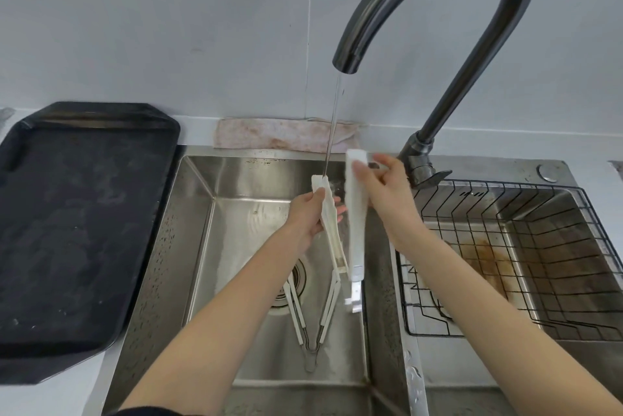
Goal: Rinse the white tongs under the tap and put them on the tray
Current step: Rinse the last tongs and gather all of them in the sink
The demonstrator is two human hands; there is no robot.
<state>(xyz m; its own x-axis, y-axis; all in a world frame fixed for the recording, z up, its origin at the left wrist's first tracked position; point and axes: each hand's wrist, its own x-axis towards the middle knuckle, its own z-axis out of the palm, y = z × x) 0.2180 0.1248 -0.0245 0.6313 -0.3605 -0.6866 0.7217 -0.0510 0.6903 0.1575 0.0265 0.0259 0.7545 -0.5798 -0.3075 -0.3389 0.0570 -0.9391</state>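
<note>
Two hands hold the white tongs (340, 223) over the sink (199, 247), one blade each: your left hand (308, 216) is curled round the left blade, with its tip up under the thin stream from the tap (347, 61), and your right hand (387, 186) pinches the right blade near its upper end, just right of the stream and not plainly in it. Both blades run nearly upright in the frame, tips toward the top, and their lower ends point down toward you near the middle of the picture; whether they are joined there I cannot tell. A second white pair of tongs (312, 311) lies flat in the basin below, near the drain, touched by neither hand. The black tray (84, 213) sits on the surface at the left of the frame, well apart from the tongs and directly beside the sink rim. Your left hand is the nearer one to it, so the carry would likely go leftward across the sink edge, with the long axis turned to lie flat along the tray. Judging by the stream, the right blade may want rinsing first.
</note>
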